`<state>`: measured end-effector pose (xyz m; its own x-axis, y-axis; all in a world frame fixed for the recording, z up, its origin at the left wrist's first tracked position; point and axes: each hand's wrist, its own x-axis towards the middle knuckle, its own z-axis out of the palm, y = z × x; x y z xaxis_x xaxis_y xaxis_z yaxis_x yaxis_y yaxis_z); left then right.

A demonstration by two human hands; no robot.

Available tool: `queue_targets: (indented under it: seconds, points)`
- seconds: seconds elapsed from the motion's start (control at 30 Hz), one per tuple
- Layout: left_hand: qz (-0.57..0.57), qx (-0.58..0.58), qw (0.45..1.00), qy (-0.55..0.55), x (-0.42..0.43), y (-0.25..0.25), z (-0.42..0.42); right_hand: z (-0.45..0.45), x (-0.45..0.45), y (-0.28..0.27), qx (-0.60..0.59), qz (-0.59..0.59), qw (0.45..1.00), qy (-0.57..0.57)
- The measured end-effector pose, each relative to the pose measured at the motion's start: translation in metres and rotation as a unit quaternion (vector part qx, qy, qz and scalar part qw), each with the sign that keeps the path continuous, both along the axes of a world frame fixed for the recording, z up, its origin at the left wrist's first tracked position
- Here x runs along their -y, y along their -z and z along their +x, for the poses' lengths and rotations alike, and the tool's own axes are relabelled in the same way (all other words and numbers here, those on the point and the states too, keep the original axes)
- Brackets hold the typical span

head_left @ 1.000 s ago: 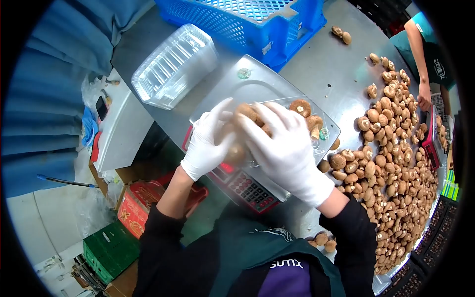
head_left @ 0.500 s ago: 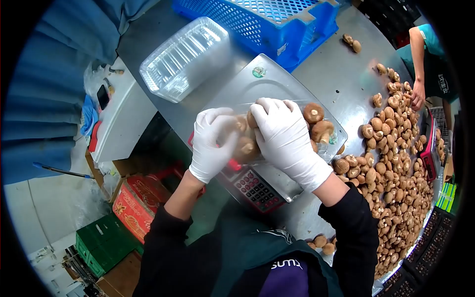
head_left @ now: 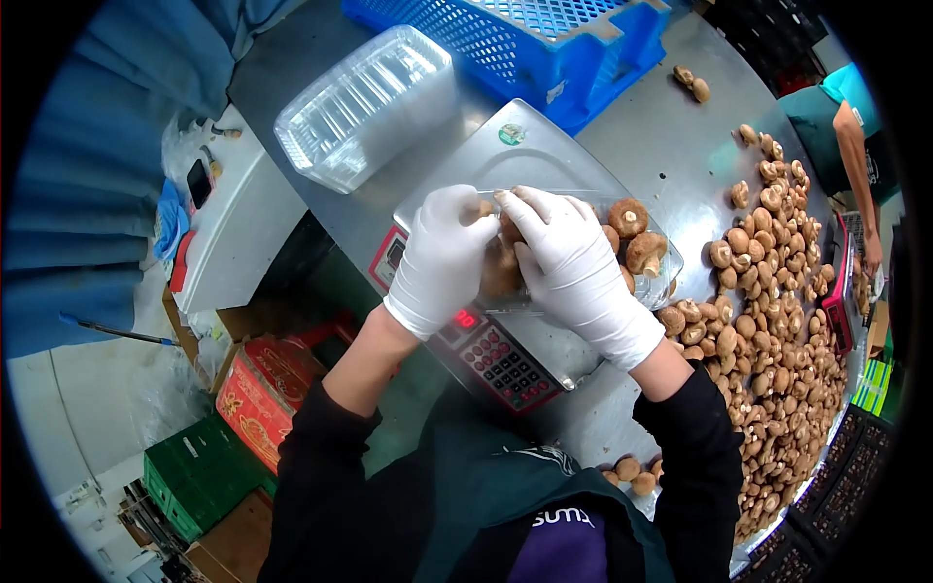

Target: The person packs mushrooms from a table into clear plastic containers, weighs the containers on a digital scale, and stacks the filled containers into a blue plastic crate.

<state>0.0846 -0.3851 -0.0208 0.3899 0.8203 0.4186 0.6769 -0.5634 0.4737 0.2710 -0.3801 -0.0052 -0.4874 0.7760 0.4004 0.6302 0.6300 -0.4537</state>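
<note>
White-gloved, my left hand [head_left: 445, 255] is closed at the left end of a clear plastic tray, thumb and fingers around a brown mushroom [head_left: 483, 208] that they mostly cover. My right hand [head_left: 575, 260], gloved too, curls over the tray's middle, its fingers closed on a mushroom [head_left: 508, 231] largely hidden beneath them. The clear tray [head_left: 665, 288] rests on a digital scale [head_left: 457, 146] with a red display and keypad. Several brown mushrooms [head_left: 629, 218] lie in its right end, some stem up.
Nested clear trays [head_left: 374, 107] stand at upper left, beside a blue crate [head_left: 564, 68]. A large heap of mushrooms [head_left: 768, 389] covers the table's right side. Beyond it, a co-worker's arm [head_left: 860, 185] reaches down near another red scale [head_left: 841, 291].
My left hand has moved right and up, closing its fingers beside my right hand. The tray's right-end mushrooms sit slightly further right. The co-worker's arm has shifted right and down.
</note>
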Motion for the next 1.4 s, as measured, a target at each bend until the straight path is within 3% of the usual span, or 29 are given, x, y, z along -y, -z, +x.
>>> queue_targets:
  seconds: [0.07,0.17,0.3,0.4,0.53,0.57,0.67,0.73,0.87,1.0,1.13,1.2,1.23,1.27,1.3,1.4]
  points:
    - [-0.133,0.104,0.984,0.054,0.0,-0.003,-0.001,0.003,0.001,0.0,-0.036,-0.02,0.999,0.002]
    - [-0.168,0.184,0.967,0.053,0.005,-0.006,-0.006,0.007,0.0,0.003,-0.079,-0.032,0.996,0.016]
    - [-0.056,0.089,0.993,0.053,0.007,0.011,0.004,0.006,-0.001,0.01,-0.114,-0.047,0.992,0.025]
    - [-0.067,0.09,0.993,0.045,0.003,0.009,0.008,0.011,-0.003,0.005,-0.169,-0.087,0.982,0.019]
    - [-0.255,0.188,0.944,0.089,0.008,-0.002,-0.014,0.051,-0.005,-0.027,-0.251,-0.067,0.964,0.062]
    - [-0.238,0.169,0.953,0.087,0.008,-0.003,-0.023,0.068,-0.001,-0.035,-0.271,-0.103,0.951,0.112]
    - [-0.18,0.167,0.968,-0.049,0.012,-0.014,-0.043,0.131,0.013,-0.043,-0.291,-0.157,0.917,0.223]
    - [-0.158,0.267,0.943,-0.122,0.015,-0.015,-0.065,0.174,0.027,-0.037,-0.289,-0.179,0.893,0.294]
    - [-0.09,0.297,0.925,-0.221,0.022,-0.051,-0.108,0.252,0.059,-0.009,-0.257,-0.211,0.864,0.379]
    - [-0.035,0.292,0.927,-0.233,0.033,-0.078,-0.114,0.279,0.075,0.019,-0.252,-0.271,0.863,0.344]
    - [-0.085,0.277,0.928,-0.236,0.048,-0.06,-0.084,0.235,0.069,0.014,-0.241,-0.328,0.862,0.302]
    - [-0.153,0.212,0.94,-0.219,0.057,-0.031,-0.065,0.211,0.064,0.013,-0.208,-0.338,0.872,0.286]
    - [-0.239,0.246,0.916,-0.207,0.063,-0.017,-0.051,0.201,0.061,0.013,-0.183,-0.344,0.882,0.265]
    - [-0.245,0.2,0.929,-0.19,0.068,0.006,-0.042,0.193,0.058,0.015,-0.157,-0.348,0.891,0.247]
    - [-0.311,0.202,0.917,-0.149,0.075,-0.001,-0.023,0.188,0.056,0.018,-0.167,-0.358,0.891,0.223]
    - [-0.34,0.171,0.914,-0.144,0.074,0.021,-0.003,0.176,0.052,0.028,-0.215,-0.412,0.859,0.213]
